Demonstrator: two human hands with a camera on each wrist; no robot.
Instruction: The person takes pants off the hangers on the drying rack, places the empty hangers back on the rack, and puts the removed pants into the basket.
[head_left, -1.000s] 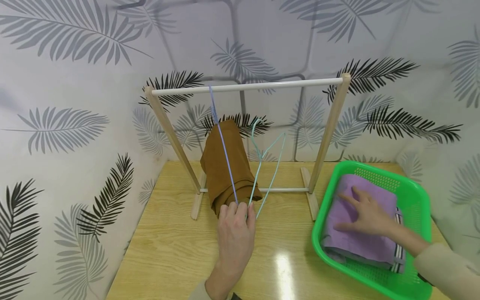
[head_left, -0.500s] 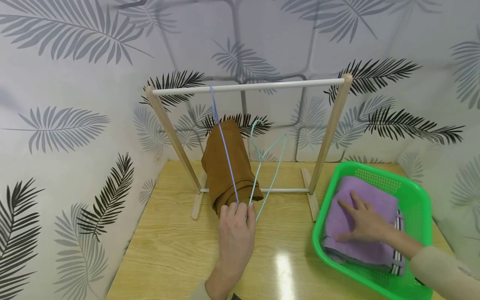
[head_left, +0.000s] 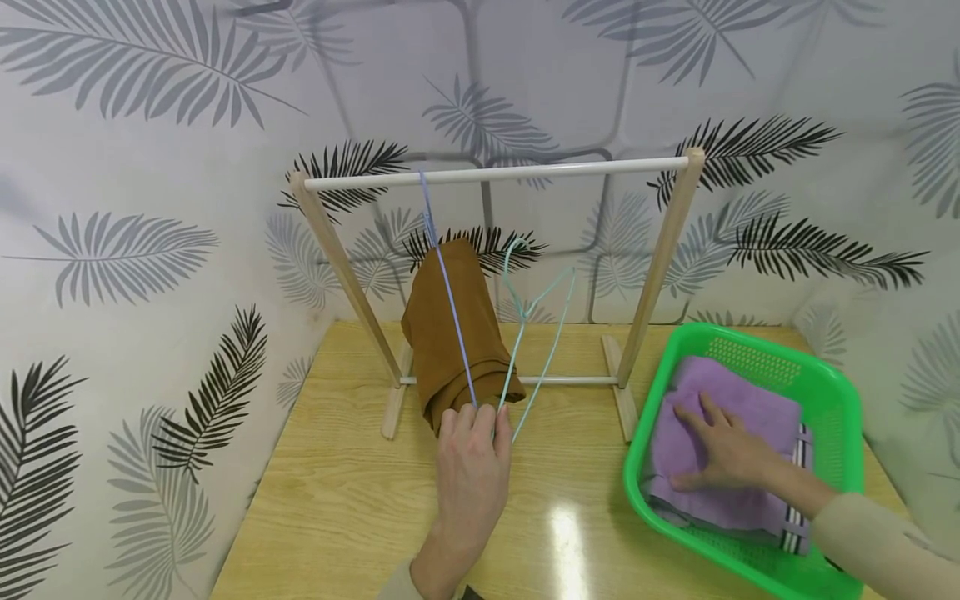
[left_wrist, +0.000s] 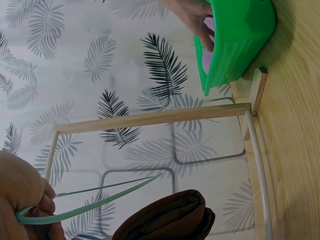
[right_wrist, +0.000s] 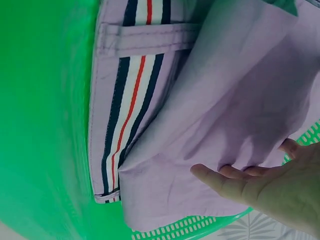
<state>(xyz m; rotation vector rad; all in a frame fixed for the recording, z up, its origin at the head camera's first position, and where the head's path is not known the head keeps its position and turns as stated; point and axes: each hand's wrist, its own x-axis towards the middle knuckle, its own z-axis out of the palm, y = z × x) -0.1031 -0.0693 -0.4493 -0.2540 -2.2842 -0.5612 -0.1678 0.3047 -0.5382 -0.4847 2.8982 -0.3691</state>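
Observation:
My left hand grips the light green wire clothes hanger, whose hook points up. A purple hanger hooks over the rack's top bar and bears folded brown cloth; its lower end reaches my left fingers, but I cannot tell whether they hold it. In the left wrist view, curled fingers close round the green hanger. Spread fingers of my right hand rest on folded purple trousers in the green basket. The right wrist view shows belt loops and a striped band at their waist.
A small rack with wooden posts and a white top bar stands at the back of the wooden table. Behind it rises a leaf-patterned wall. The basket fills the table's right side.
My right hand has come down onto the purple trousers, which have shifted slightly toward the right and toward me. The left hand stays in place; the green hanger tilts a little to the right.

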